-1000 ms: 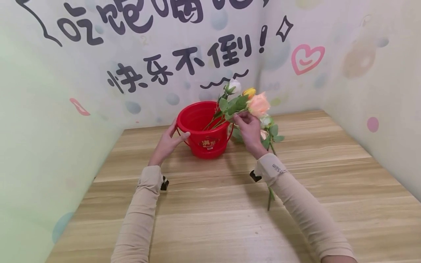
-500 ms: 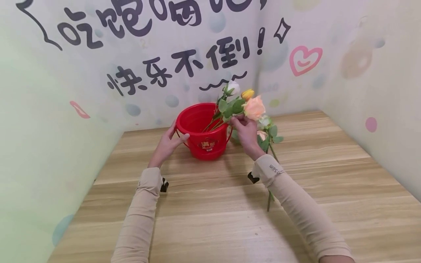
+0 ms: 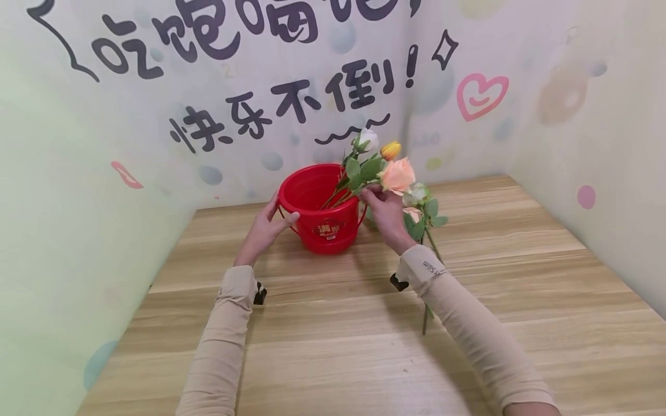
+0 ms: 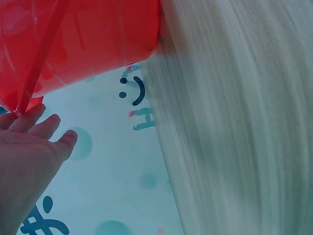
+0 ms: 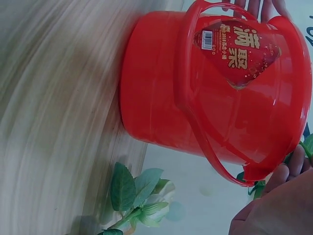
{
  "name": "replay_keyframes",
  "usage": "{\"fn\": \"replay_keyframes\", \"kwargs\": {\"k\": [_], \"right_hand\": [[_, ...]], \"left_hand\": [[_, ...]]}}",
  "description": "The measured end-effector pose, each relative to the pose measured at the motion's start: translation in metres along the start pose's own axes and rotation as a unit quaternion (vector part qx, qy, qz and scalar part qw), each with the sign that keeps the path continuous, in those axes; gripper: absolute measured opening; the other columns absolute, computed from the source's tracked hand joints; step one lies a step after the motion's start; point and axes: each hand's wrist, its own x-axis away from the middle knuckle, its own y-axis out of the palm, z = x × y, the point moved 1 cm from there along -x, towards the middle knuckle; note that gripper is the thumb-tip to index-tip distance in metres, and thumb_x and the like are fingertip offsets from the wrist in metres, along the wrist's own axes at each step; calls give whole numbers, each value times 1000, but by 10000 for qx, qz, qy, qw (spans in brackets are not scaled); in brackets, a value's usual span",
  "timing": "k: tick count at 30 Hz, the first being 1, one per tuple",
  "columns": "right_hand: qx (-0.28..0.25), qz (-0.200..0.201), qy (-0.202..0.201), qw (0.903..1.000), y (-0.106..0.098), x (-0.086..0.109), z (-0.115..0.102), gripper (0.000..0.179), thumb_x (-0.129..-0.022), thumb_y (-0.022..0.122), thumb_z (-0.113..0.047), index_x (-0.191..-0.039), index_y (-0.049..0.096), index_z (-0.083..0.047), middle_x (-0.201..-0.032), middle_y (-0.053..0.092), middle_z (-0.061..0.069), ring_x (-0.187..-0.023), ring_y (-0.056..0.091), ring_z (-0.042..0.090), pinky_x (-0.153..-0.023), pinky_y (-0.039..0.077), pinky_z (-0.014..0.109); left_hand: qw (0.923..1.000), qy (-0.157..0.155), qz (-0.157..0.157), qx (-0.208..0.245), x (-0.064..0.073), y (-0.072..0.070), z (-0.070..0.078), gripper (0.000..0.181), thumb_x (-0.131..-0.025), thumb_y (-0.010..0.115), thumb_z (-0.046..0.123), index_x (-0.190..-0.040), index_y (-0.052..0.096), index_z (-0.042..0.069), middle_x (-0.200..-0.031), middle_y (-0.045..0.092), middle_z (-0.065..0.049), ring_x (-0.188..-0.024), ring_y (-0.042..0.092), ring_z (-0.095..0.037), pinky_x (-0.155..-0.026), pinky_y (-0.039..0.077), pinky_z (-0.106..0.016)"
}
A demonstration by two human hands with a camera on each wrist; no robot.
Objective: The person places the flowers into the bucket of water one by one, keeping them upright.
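Note:
A red bucket [image 3: 328, 231] stands upright on the table, its handle hanging down. My left hand [image 3: 262, 231] touches the bucket's outer left side with its fingers extended and the thumb toward the front. At the right rim, my right hand [image 3: 387, 218] pinches the stem of a peach rose [image 3: 398, 175], whose bloom sits just above the knuckles. A white rose [image 3: 367, 140] and a yellow tulip [image 3: 391, 151] lean out over the right rim, with green stems [image 3: 338, 199] reaching inside. The right fingertips are partly hidden by leaves and the rim.
Right of the bucket, a white rose [image 5: 159, 203] and a small peach bloom [image 3: 413, 215] lie on the wooden table [image 3: 333, 335], their stems running toward the front under my right forearm. A printed wall [image 3: 234, 167] rises behind, and another [image 3: 598, 144] on the right.
My right hand and the peach rose have moved a little left and down toward the bucket's rim. My left hand stays at the bucket's side. The head view has shifted slightly.

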Motion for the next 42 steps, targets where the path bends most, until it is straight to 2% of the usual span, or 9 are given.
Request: {"fn": "replay_keyframes", "kwargs": {"k": [5, 15, 22, 31, 37, 42], "right_hand": [[119, 28, 179, 9998, 0, 0, 2, 13, -100, 65, -6, -106, 65, 6, -84, 65, -5, -83, 64, 6, -87, 50, 27], [134, -8, 20, 9999, 0, 1, 5, 13, -99, 65, -3, -107, 65, 6, -86, 65, -7, -81, 64, 4, -85, 49, 25], [84, -124, -41, 9999, -3, 3, 6, 9, -99, 65, -3, -108, 63, 0, -91, 64, -3, -85, 64, 9, -89, 50, 31], [47, -225, -190, 9996, -10, 5, 7, 9, -99, 67, -5, -101, 67, 3, -83, 65, -8, -85, 62, 7, -87, 49, 28], [-370, -156, -411, 9983, -14, 5, 9, 4, -98, 69, -3, -102, 68, -2, -85, 68, -5, -85, 65, 12, -87, 52, 30], [-974, -64, -488, 9940, -15, 4, 8, 25, -96, 70, 1, -119, 62, -5, -96, 68, -2, -88, 65, 12, -88, 53, 30]], "left_hand": [[10000, 52, -3, 41, -1, 0, -2, 81, -101, 66, 22, -165, 20, 5, -170, 19, -12, -157, 15, -30, -123, 23, -52], [10000, 63, -16, 54, -1, 1, -1, 80, -101, 66, 21, -165, 20, 4, -170, 19, -12, -157, 15, -31, -123, 24, -52], [10000, 37, -20, 33, 0, 1, -1, 80, -101, 66, 22, -165, 20, 4, -170, 18, -13, -157, 15, -31, -123, 23, -52], [10000, 12, -14, 31, 0, 0, -1, 80, -102, 65, 23, -165, 19, 4, -170, 18, -13, -157, 15, -31, -122, 24, -51], [10000, 46, -17, 16, 0, 0, -2, 80, -101, 66, 22, -165, 20, 4, -170, 18, -13, -157, 15, -31, -122, 24, -52], [9999, 123, -4, 36, 0, 0, -2, 79, -101, 65, 21, -165, 20, 4, -170, 19, -14, -157, 16, -32, -122, 23, -53]]}}
